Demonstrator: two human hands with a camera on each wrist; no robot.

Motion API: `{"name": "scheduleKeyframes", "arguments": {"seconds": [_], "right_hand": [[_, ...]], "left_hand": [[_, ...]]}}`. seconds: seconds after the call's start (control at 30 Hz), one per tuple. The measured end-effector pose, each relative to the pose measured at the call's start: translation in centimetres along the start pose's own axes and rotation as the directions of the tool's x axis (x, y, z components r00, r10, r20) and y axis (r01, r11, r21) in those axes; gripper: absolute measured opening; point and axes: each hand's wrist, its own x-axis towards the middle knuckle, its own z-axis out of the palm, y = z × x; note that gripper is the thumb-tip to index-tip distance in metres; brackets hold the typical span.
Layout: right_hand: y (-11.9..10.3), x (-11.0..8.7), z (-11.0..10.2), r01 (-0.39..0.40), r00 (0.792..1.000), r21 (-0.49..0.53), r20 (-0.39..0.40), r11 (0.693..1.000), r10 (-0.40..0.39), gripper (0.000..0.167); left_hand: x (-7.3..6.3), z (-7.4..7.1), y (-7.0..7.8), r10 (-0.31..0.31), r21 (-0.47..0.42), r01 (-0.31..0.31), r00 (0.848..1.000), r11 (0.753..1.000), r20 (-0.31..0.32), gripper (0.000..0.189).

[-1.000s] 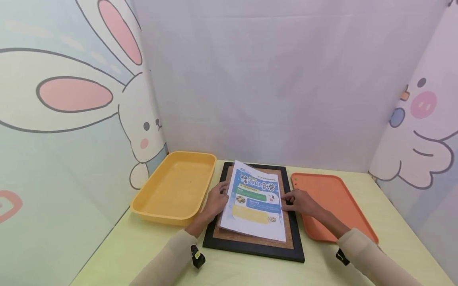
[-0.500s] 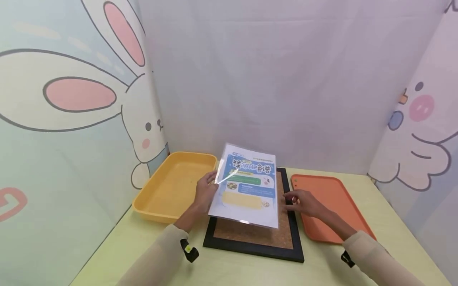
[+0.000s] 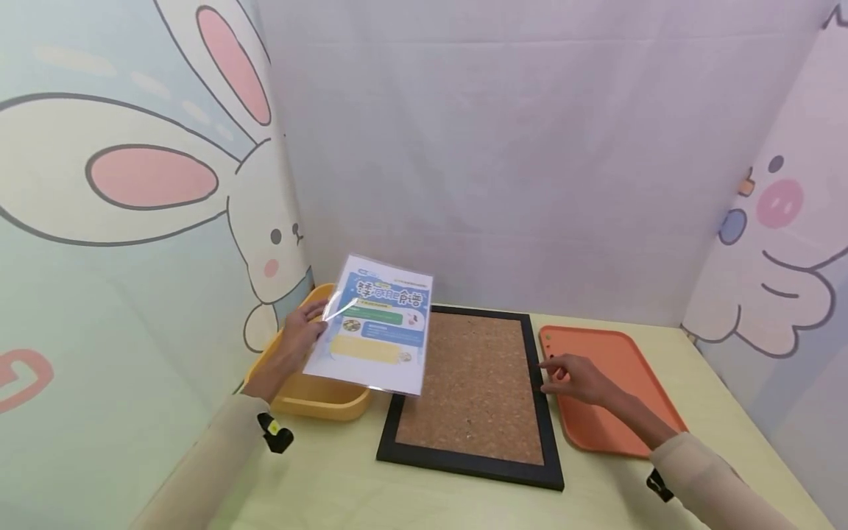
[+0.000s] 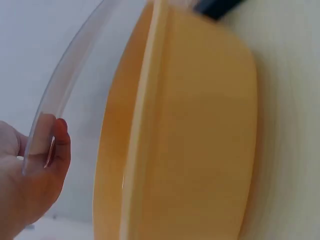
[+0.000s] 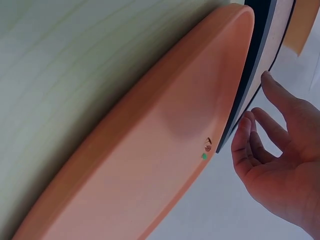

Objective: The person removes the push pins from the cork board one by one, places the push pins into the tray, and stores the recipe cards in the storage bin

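Note:
My left hand [image 3: 301,335] pinches the left edge of a laminated printed sheet [image 3: 380,350] with blue, green and yellow blocks. Held up in the air, the sheet overlaps the yellow bin and the left part of the framed cork board [image 3: 480,383]. The left wrist view shows the clear plastic edge [image 4: 60,75] between thumb and fingers, above the yellow bin [image 4: 195,125]. My right hand [image 3: 578,379] hovers by the board's right black frame, fingers loosely bent and nothing between them. In the right wrist view, its thumb stands apart from the fingers [image 5: 245,132].
An orange tray [image 3: 612,390] lies right of the board, partly beneath my right forearm. A few tiny green and dark pieces [image 5: 204,156] sit near its corner. The pale table [image 3: 331,478] meets printed wall panels [image 3: 165,309] left and right and a plain backdrop behind.
The laminated sheet has been lifted off the cork board and carried left by my left hand. My right hand has let go of its right edge and shifted slightly right.

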Motion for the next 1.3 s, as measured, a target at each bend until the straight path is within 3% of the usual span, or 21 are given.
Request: {"name": "scheduleKeyframes", "arguments": {"seconds": [0.13,0.37,0.57,0.67,0.77,0.97,1.07,1.17,1.23,1.3], "right_hand": [[0.4,-0.6,-0.2,-0.018,1.0,-0.003,0.005,1.0,0.018,0.04],[1.0,-1.4,0.0,-0.032,0.999,-0.009,0.004,0.999,0.032,0.047],[1.1,-1.9,-0.6,-0.034,0.999,-0.041,-0.004,0.999,0.034,0.048],[1.2,-2.2,-0.8,-0.041,0.999,-0.036,-0.001,0.999,0.041,0.048],[1.4,-2.4,-1.0,-0.055,0.998,-0.027,0.007,0.998,0.056,0.047],[1.9,-2.8,-1.1,-0.11,0.994,-0.024,0.02,0.994,0.11,0.048],[2.1,-3.0,-1.1,-0.124,0.992,-0.035,0.013,0.992,0.125,0.046],[2.2,-2.9,-1.3,-0.126,0.992,-0.045,-0.015,0.991,0.125,0.042],[2.2,-2.7,-1.6,-0.126,0.991,-0.057,-0.044,0.99,0.123,0.04],[2.2,-2.3,-2.0,-0.13,0.988,-0.074,-0.089,0.989,0.124,0.042]], "left_hand": [[0.8,-2.8,-1.1,-0.062,0.081,0.06,0.998,0.995,0.023,0.059],[1.4,-6.3,-2.9,-0.109,0.234,0.1,0.994,0.967,0.025,0.057],[1.3,-8.1,-3.4,-0.007,0.416,0.01,1.0,0.91,-0.008,0.051],[1.3,-8.4,-3.9,0.015,0.47,0.012,0.998,0.882,-0.054,0.049],[1.3,-8.5,-4.5,0.036,0.484,0.011,0.996,0.875,-0.086,0.047],[1.2,-8.4,-5.4,0.131,0.497,-0.061,0.986,0.866,-0.107,0.043],[1.1,-8.4,-5.6,0.175,0.524,-0.094,0.979,0.846,-0.107,0.041],[1.0,-8.0,-5.2,0.284,0.574,-0.17,0.952,0.801,-0.113,0.038],[1.2,-7.2,-4.6,0.393,0.617,-0.252,0.914,0.746,-0.103,0.036],[1.2,-5.8,-3.4,0.496,0.65,-0.337,0.866,0.681,-0.071,0.035]]}}
